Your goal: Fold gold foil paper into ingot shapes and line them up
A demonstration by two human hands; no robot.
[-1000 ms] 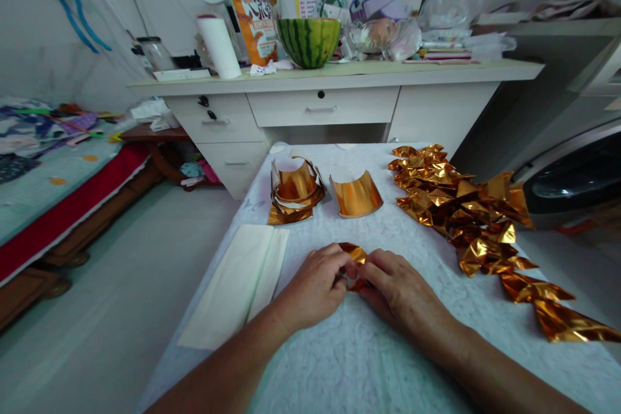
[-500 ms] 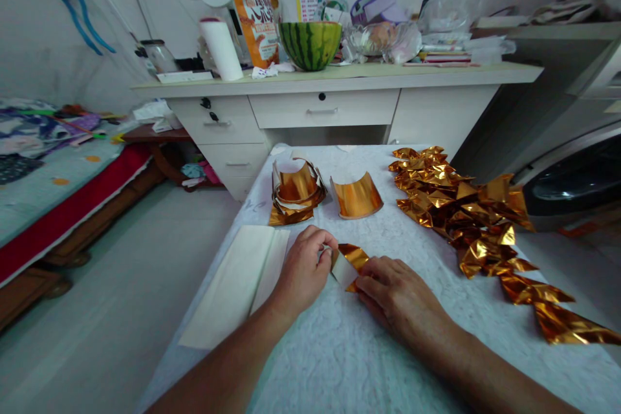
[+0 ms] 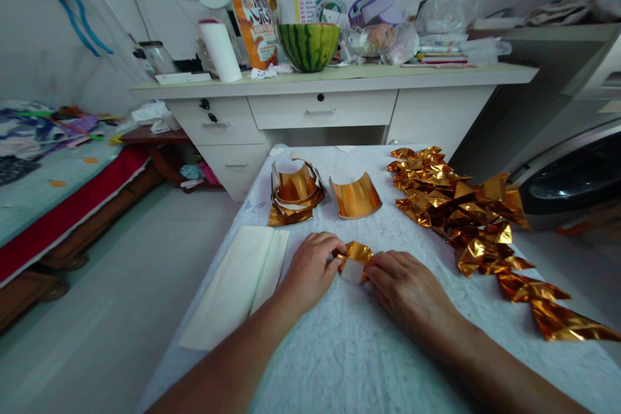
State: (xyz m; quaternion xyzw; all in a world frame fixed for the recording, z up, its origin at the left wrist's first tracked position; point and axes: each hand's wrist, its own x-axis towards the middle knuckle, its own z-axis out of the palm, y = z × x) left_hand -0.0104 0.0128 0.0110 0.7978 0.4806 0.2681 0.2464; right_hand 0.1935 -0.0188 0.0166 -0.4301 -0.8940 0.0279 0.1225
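Note:
A small gold foil piece with a white patch (image 3: 354, 270) lies between my two hands, low over the cloth-covered table. My left hand (image 3: 313, 270) pinches its left end, fingers closed. On its right end, the fingers of my right hand (image 3: 405, 281) are pressed together. Beyond them stands a curved gold sheet (image 3: 358, 196), with a curled bundle of gold strips (image 3: 295, 191) to its left. White paper sheets (image 3: 233, 284) lie left of my left hand. A pile of folded gold foil pieces (image 3: 451, 197) spreads along the table's right side.
Behind the table (image 3: 373, 362) is a white desk (image 3: 323, 108) holding a watermelon half (image 3: 309, 46), a paper roll (image 3: 220, 50) and an orange bag (image 3: 252, 16). A bed (image 3: 53, 187) is at left, a washing machine (image 3: 572, 162) at right.
The foil between my hands has turned and is folded more compactly, its white patch now facing nearer me. Both hands have shifted slightly right.

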